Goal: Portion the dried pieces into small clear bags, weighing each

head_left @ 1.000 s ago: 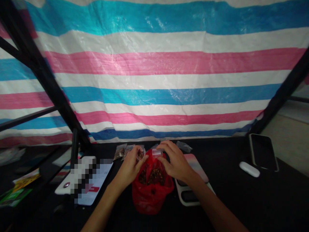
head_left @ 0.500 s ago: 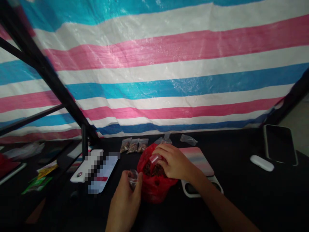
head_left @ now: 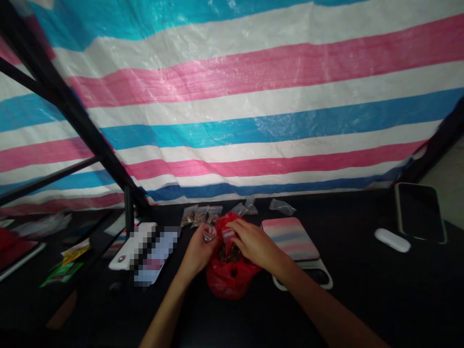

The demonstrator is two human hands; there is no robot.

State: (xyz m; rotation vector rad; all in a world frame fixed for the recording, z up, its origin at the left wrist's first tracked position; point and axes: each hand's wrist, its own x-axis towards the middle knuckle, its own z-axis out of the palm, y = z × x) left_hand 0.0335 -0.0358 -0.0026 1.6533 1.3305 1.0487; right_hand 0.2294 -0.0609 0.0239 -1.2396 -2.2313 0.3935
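A red plastic bag stands open in front of me, holding a heap of small brown dried pieces. My left hand is at the bag's left rim, closed on a small clear plastic bag whose mouth faces up. Over the red bag's opening, my right hand pinches a small pinkish see-through plastic piece; its lower end points down at the brown pieces, and its exact kind is unclear. Behind the red bag lie several small filled zip bags in a row.
Right of the red bag is a small scale with a striped pink and blue plate. Clear bags lie farther back. A white case and a phone are at right; a white device and packets at left.
My left hand has moved up and forward with the small clear bag, closer to the right hand. The plastic piece in my right hand has tipped from slanting to more upright.
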